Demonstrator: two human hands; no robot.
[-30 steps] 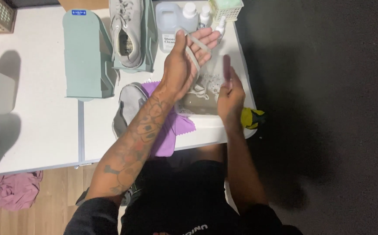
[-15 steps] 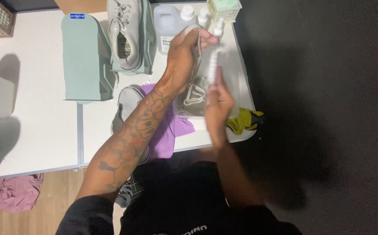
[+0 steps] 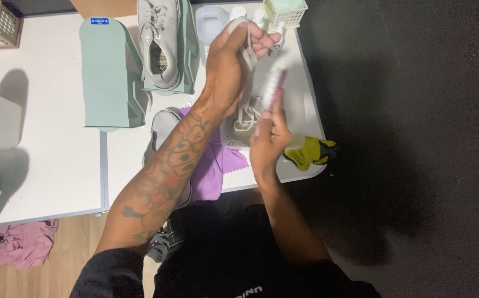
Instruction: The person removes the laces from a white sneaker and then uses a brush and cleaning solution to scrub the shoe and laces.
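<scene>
overhead, left hand [image 3: 229, 60] lifts shoelace [image 3: 246, 38] near table edge [image 3: 311, 99].

White worktop [image 3: 46, 165] carries a pale green shoebox lid [image 3: 104, 74], beside it a green box [image 3: 187, 55] with a grey shoe [image 3: 159, 44] inside. Purple cloth [image 3: 217, 165] mid-worktop, yellow rag [image 3: 308, 152] at right edge, pink cloth [image 3: 21, 243] on the floor.
</scene>
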